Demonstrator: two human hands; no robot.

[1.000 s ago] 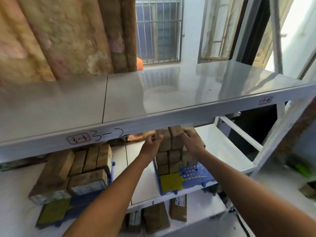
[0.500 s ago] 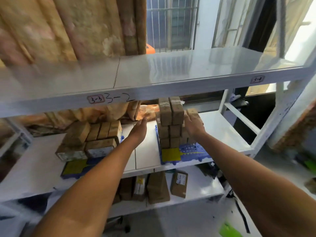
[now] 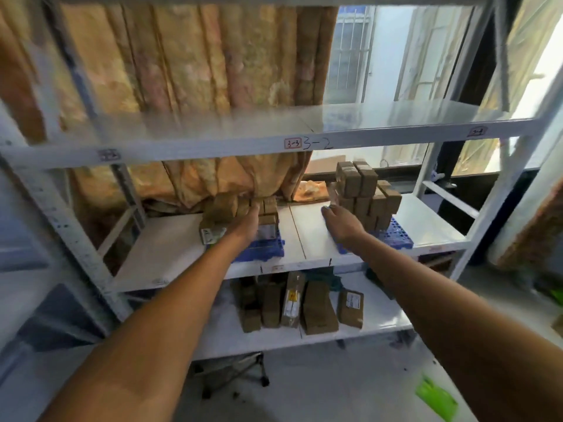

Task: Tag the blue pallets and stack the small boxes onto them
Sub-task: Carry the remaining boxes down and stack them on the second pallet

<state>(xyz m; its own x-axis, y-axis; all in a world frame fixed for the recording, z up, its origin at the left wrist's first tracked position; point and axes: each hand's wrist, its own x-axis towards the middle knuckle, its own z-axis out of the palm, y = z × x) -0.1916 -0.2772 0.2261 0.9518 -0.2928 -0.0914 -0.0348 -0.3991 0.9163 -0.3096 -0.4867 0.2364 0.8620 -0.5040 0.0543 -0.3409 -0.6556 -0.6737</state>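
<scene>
Head view: left hand (image 3: 248, 222) reaches to left box pile (image 3: 240, 216) on left blue pallet (image 3: 262, 249), about 10 o'clock from frame centre; fingers lie on boxes, grip not clear, cannot tell. Right hand (image 3: 341, 222) hangs just beside tall right stack (image 3: 364, 199) on right blue pallet (image 3: 396, 236), fingers loose, holding nothing. Step, I judge: stacking boxes. Next move needs firm grasp of one box from left pile. More boxes (image 3: 304, 303) on lower shelf, 6 o'clock.

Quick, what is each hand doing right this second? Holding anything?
Left hand: reaching onto the left pile of boxes; whether it grips one cannot be told.
Right hand: open, fingers straight, holding nothing, just left of the right stack.
</scene>
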